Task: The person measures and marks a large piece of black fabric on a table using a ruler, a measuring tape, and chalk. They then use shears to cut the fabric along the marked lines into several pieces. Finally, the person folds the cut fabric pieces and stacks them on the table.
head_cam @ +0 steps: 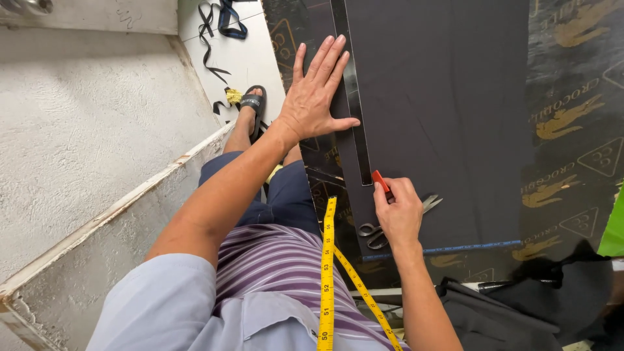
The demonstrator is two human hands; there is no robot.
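Note:
My left hand (317,97) lies flat, fingers spread, on a long dark ruler (351,104) that rests along the edge of a sheet of black fabric (448,117). My right hand (398,211) pinches a small red piece of tailor's chalk (381,181) against the fabric at the near end of the ruler. A pair of scissors (376,234) lies on the fabric just under my right hand, partly hidden by it. A yellow measuring tape (327,273) hangs from my neck over my striped shirt.
The fabric lies on a table covered with a dark printed sheet (572,130). More dark cloth (520,305) is piled at the near right. A white rough wall (84,130) stands at the left. Black fabric strips (218,26) lie on the tiled floor beside my sandalled foot (250,107).

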